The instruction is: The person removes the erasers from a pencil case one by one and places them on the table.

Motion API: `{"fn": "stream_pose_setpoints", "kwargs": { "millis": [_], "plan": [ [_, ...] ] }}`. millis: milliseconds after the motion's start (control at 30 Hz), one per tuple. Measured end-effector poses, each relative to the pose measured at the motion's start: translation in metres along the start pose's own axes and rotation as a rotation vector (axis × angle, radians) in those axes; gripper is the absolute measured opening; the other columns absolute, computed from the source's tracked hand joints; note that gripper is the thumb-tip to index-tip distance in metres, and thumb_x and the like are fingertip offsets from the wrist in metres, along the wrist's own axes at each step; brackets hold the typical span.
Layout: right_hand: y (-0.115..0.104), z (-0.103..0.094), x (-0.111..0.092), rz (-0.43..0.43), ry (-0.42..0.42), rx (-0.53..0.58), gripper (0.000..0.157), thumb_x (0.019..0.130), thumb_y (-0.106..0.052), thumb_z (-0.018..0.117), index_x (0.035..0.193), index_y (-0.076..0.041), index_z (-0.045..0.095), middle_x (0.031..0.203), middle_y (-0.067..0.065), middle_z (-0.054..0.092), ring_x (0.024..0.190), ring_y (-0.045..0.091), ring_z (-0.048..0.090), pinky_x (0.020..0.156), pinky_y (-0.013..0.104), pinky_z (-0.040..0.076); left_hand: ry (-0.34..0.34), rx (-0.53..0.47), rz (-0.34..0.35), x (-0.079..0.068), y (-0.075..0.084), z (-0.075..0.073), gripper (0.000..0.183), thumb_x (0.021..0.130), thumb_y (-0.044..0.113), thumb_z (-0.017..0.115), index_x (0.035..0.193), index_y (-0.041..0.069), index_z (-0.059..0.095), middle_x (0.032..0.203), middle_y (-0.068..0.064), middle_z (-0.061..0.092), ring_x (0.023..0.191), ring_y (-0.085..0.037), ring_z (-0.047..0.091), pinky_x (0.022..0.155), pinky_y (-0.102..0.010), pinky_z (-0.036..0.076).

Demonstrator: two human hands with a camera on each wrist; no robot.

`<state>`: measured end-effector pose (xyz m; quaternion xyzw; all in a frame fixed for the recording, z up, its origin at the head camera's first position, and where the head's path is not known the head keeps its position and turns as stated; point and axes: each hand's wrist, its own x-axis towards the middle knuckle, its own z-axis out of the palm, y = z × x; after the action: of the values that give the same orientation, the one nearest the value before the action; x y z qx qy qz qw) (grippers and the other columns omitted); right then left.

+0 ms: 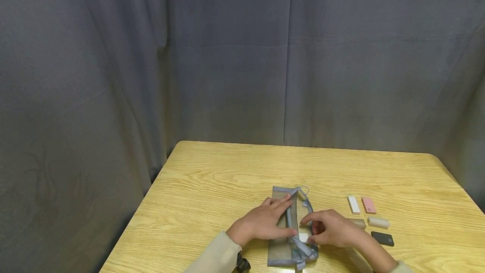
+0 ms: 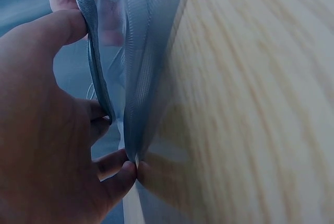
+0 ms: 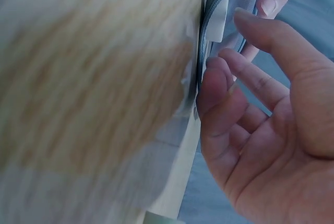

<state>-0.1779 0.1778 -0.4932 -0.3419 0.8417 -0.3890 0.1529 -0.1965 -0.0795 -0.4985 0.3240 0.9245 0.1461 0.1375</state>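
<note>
A grey-blue zippered mesh pouch [image 1: 279, 250] lies on the table, its zip side spread apart. My left hand [image 1: 263, 221] rests across it with fingers extended, thumb and fingertips along the zip edge [image 2: 94, 51]. At the opening is my right hand [image 1: 335, 227], fingers loosely bent and thumb apart from them. A small white block [image 1: 303, 237] sits inside the opening, by the right thumb. In the right wrist view the white block [image 3: 217, 23] stands beyond the fingertips, with nothing between thumb and fingers.
Right of the right hand lie a white block [image 1: 353, 205], a pink block [image 1: 369, 205], a beige piece [image 1: 378, 222], a tan piece [image 1: 358, 223] partly behind the hand, and a black block [image 1: 382, 238]. A grey curtain [image 1: 235, 75] hangs behind the wooden table [image 1: 212, 172].
</note>
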Motion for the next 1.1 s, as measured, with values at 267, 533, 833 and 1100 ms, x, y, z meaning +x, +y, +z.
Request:
{"fn": "stream_pose_setpoints", "kwargs": {
  "millis": [267,533,833,1100],
  "plan": [
    [0.0022,0.0021,0.0009,-0.005,-0.016,-0.008,0.039,0.085,-0.022,0.083,0.118,-0.005,0.070,0.078,-0.011,0.059,0.066,-0.002,0.050,0.061,0.021,0.048,-0.001,-0.009,0.001,0.0004,-0.0012,0.0014,0.087,0.094,0.077,0.042,0.164,0.030,0.019,0.169,0.017,0.007,0.153,-0.024,0.023,0.114,-0.046,0.039],
    [0.0022,0.0029,0.0025,0.029,-0.030,-0.015,0.040,0.081,-0.018,0.086,0.117,-0.011,0.068,0.081,-0.005,0.058,0.069,0.001,0.049,0.062,0.022,0.045,-0.003,-0.009,0.003,0.0000,-0.0017,0.0005,0.088,0.094,0.077,0.041,0.164,0.028,0.020,0.169,0.017,0.007,0.152,-0.023,0.024,0.115,-0.044,0.037],
    [0.0004,0.0064,0.0044,0.021,-0.023,-0.068,0.039,0.080,-0.017,0.086,0.113,-0.013,0.065,0.080,-0.008,0.058,0.069,0.000,0.049,0.063,0.022,0.046,-0.011,-0.012,-0.001,-0.0009,-0.0014,-0.0004,0.088,0.094,0.076,0.041,0.164,0.028,0.019,0.169,0.016,0.007,0.153,-0.025,0.022,0.116,-0.046,0.036],
    [0.0016,0.0060,0.0046,0.023,-0.005,-0.071,0.024,0.084,-0.017,0.083,0.102,-0.014,0.068,0.076,-0.012,0.057,0.068,-0.001,0.049,0.060,0.022,0.046,-0.014,-0.011,-0.002,0.0003,-0.0015,-0.0002,0.087,0.094,0.076,0.041,0.164,0.028,0.018,0.169,0.016,0.006,0.154,-0.024,0.021,0.116,-0.046,0.036]
  ]
}}
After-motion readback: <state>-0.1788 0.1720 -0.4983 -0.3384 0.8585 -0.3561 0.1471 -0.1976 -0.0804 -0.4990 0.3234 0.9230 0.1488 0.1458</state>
